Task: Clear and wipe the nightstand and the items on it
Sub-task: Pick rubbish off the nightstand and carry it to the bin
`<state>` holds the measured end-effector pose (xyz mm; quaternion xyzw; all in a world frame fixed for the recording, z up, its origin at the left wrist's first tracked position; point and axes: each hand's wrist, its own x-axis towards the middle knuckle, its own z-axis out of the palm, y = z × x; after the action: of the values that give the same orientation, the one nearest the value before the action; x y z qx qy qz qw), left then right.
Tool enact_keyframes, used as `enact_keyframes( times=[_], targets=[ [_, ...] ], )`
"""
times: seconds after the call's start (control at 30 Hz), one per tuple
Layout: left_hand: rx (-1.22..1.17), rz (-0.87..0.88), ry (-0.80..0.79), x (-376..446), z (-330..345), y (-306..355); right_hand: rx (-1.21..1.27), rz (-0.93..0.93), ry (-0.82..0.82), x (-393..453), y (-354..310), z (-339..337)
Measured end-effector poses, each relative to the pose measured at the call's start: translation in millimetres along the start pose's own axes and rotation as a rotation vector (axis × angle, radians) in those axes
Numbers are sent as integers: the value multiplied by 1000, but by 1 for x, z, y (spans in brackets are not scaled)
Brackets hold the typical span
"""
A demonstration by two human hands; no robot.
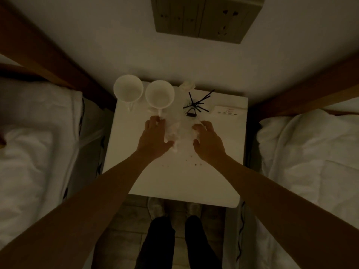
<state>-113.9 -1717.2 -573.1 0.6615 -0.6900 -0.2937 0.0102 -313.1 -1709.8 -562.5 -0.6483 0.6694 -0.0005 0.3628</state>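
White nightstand (174,183) between two beds, seen from above in dim light. Near its far-left corner, two white mugs (128,91) (159,94), upright and just apart, handles toward the near edge. At the far edge, right of the mugs, a small crumpled white wad (187,86). Toward the far-right corner, black stir sticks (198,102) fanned out, with a small dark sachet (191,113) at their near end and a flat white power strip (226,111) just beside them. At the middle of the top, crumpled white tissue (175,130) between both hands. Left hand (155,137) palm down on the tissue's left side, fingers curled onto it, tips close to the second mug's handle. Right hand (208,141) palm down on its right side, fingers bent over the tissue; actual grip unclear. Toward the near edge, small dark crumbs (196,164) scattered on the bare surface.
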Motion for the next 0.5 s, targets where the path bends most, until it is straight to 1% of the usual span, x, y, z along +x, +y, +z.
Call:
enact_keyframes(
  times=[0.2,0.3,0.4,0.5],
  targets=[
    [-49,-47,35,3,-6,12,27,35,13,-9,2,-2],
    [-122,-89,43,-9,-12,17,73,50,22,-19,4,-6],
    [-118,-75,20,-21,-22,23,125,56,53,-30,4,-15],
    [-152,-63,6,-34,-38,32,193,99,111,-48,1,-29]
  ],
)
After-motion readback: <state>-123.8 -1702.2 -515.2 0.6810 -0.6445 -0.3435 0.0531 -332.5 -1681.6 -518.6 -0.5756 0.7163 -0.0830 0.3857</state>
